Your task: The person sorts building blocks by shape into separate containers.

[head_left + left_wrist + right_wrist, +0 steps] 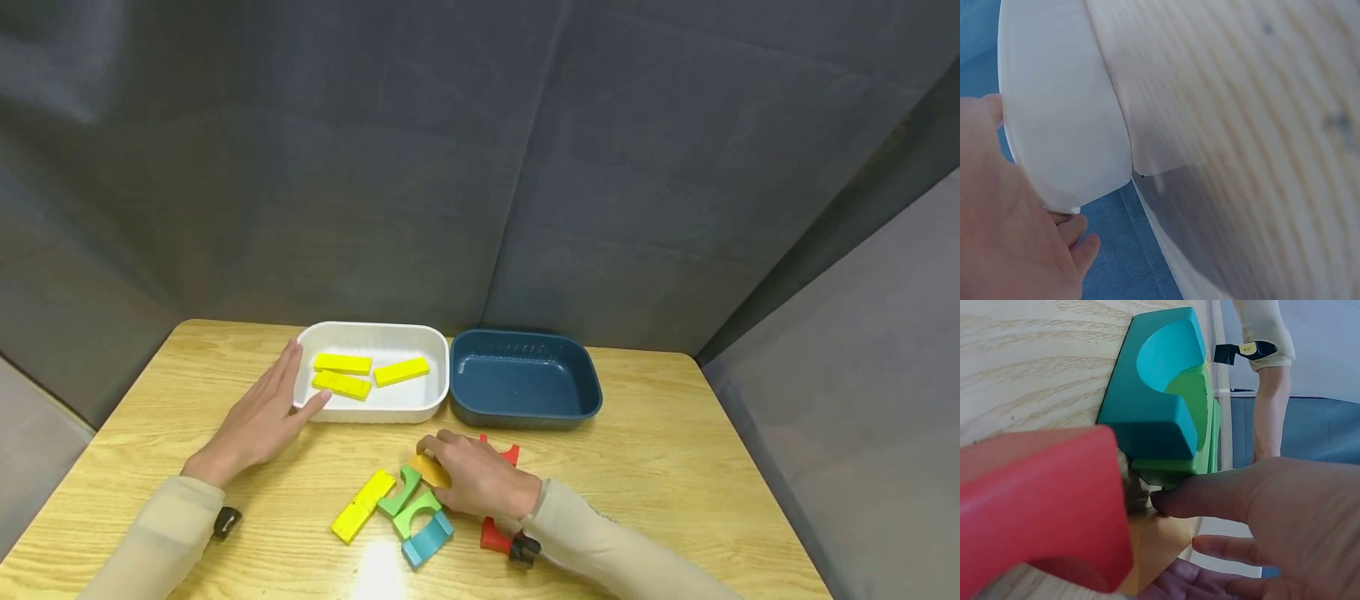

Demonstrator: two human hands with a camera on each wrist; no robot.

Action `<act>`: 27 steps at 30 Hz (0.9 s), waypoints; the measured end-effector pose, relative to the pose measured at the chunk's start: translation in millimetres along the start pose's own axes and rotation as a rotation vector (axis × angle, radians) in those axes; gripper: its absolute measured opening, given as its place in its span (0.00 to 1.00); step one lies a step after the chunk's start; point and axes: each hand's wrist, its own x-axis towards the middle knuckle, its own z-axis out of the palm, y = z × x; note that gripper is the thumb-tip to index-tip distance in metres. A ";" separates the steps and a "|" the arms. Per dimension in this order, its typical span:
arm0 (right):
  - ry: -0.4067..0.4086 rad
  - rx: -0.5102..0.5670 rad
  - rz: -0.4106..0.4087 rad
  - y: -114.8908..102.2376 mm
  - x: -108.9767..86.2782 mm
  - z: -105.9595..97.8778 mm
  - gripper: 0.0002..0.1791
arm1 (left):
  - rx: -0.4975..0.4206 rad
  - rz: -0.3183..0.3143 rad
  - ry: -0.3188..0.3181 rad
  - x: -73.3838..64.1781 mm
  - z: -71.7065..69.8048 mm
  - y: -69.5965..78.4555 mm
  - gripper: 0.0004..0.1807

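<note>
My left hand (pixel 262 412) rests against the left end of a white tray (pixel 390 414), its fingers along the side and its thumb at the front rim. In the left wrist view, fingertips show past the tray's corner. Three yellow bar blocks (pixel 401 372) lie inside. My right hand (pixel 480 475) pinches an orange block (pixel 1160 547) between thumb and fingers, close over the table. Next to it are two green arch blocks (pixel 416 512) and a blue arch block (pixel 427 540). Red arch blocks (pixel 1041 506) lie partly hidden behind the right hand and wrist.
A dark blue tray (pixel 525 421) stands beside the white one, right against it. Yellow bars (pixel 363 507) lie on the wooden table (pixel 675 483), left of the arch blocks. Grey cloth (pixel 375 167) hangs behind the table.
</note>
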 end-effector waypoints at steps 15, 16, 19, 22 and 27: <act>-0.022 0.011 0.001 2.7 -1.0 1.3 0.31 | 0.004 0.006 0.004 -0.3 -0.5 1.0 0.56; -0.019 0.007 -0.001 3.3 -1.2 1.3 0.31 | 0.004 0.007 0.005 -0.1 -0.3 0.9 0.56; -0.010 -0.005 -0.009 5.3 -1.9 1.0 0.31 | 0.002 0.007 0.003 0.3 -0.2 1.1 0.56; -0.005 -0.013 -0.017 7.0 -2.7 1.0 0.32 | 0.002 0.005 0.001 0.6 -0.4 1.2 0.56; -0.002 -0.014 -0.026 8.5 -4.5 1.3 0.31 | 0.008 0.006 -0.001 -0.5 -0.1 0.2 0.56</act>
